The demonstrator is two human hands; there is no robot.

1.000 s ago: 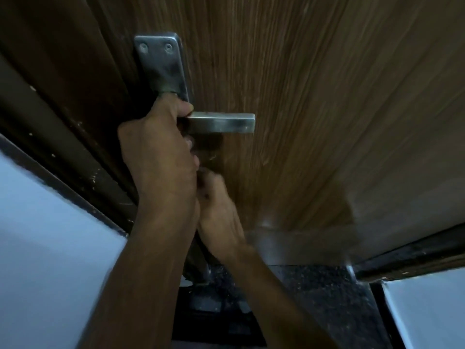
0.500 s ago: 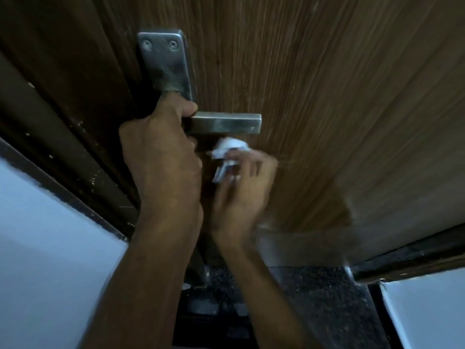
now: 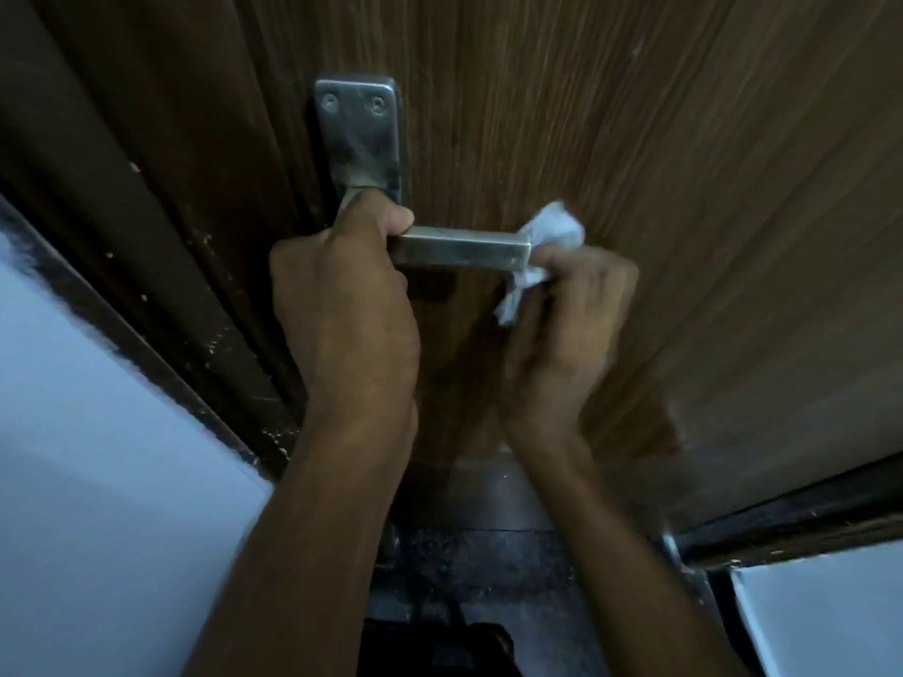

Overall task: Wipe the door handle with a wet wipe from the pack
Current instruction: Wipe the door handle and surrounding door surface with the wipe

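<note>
A square-section metal door handle (image 3: 462,247) sticks out to the right from a metal backplate (image 3: 359,134) on a brown wooden door (image 3: 635,139). My left hand (image 3: 342,305) is wrapped around the handle's inner end, next to the plate. My right hand (image 3: 567,324) holds a crumpled white wet wipe (image 3: 547,241) pressed against the handle's free right tip. The wipe bunches above and below the tip. No wipe pack is in view.
The dark door frame (image 3: 161,285) runs diagonally at the left, with a pale wall (image 3: 88,456) beside it. Below lies a dark speckled floor (image 3: 488,564). Another pale wall panel (image 3: 821,613) shows at the bottom right.
My right hand came out from under my left hand with the wipe, rose and moved right to the handle's free tip. My left hand kept its grip.
</note>
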